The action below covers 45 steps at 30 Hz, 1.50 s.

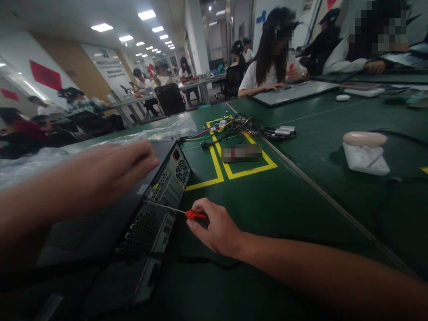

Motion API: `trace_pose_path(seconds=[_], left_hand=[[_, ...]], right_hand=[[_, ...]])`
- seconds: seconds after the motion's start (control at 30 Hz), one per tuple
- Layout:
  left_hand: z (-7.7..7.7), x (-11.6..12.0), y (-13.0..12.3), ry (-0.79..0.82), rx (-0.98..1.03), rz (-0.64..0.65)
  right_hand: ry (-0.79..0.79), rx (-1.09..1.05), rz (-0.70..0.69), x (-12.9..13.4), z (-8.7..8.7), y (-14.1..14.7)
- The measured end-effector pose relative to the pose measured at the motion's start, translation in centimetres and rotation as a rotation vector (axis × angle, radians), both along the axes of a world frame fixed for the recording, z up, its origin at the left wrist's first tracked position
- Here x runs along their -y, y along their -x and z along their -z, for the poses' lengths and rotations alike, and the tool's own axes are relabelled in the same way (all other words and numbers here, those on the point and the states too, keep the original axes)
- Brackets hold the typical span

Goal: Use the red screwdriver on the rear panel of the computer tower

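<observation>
A black computer case [100, 214] lies at the left, its metal rear panel with vents and ports facing right. My right hand [214, 225] is closed on the orange handle of a screwdriver [195, 215]. The thin shaft points left, and its tip is at the rear panel near the upper edge; exact contact is too small to tell. My left hand [132, 165] is over the top of the case, blurred by motion, and its fingers cannot be made out clearly.
Tangled cables [244, 125] lie on the green table [284, 205] beyond yellow tape. A blurred bar-shaped object [241, 153] sits inside the tape. Clear plastic wrap [167, 127] is behind the case. A white box [366, 156] stands right. People sit across the table.
</observation>
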<state>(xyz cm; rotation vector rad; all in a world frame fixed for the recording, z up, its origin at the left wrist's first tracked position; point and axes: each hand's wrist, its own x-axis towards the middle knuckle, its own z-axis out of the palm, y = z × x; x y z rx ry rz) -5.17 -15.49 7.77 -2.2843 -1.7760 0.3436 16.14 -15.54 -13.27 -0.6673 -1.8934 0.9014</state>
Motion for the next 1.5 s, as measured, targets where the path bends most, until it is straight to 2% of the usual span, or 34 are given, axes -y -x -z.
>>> trace_pose_path(seconds=[0.07, 0.2, 0.33, 0.43, 0.57, 0.7, 1.23, 1.5], left_hand=[[-0.1, -3.3, -2.9, -0.008, -0.005, 0.107], [2.3, -7.9, -5.1, 0.026, -0.213, 0.187], [4.6, -11.1, -6.1, 0.065, -0.262, 0.26], [6.0, -12.3, -6.9, 0.112, -0.24, 0.323], [7.6, -12.7, -6.9, 0.213, -0.152, 0.387], [8.3, -12.6, -6.4, 0.285, -0.085, 0.399], [8.3, -12.5, -6.6, 0.329, -0.035, 0.358], [8.2, -12.6, -6.9, 0.365, -0.045, 0.36]], right_hand=[[0.001, -0.005, -0.02, -0.1, 0.0, 0.0], [0.013, -0.017, -0.026, -0.1, 0.0, 0.0], [0.009, -0.011, -0.013, -0.1, 0.2, 0.1], [0.001, -0.004, -0.004, -0.1, 0.2, 0.0], [0.019, 0.003, -0.014, -0.1, 0.2, -0.1], [0.045, 0.005, -0.021, -0.1, 0.0, -0.2], [-0.022, 0.06, 0.0, -0.2, -0.3, -0.2], [0.007, 0.009, 0.007, -0.1, 0.1, 0.0]])
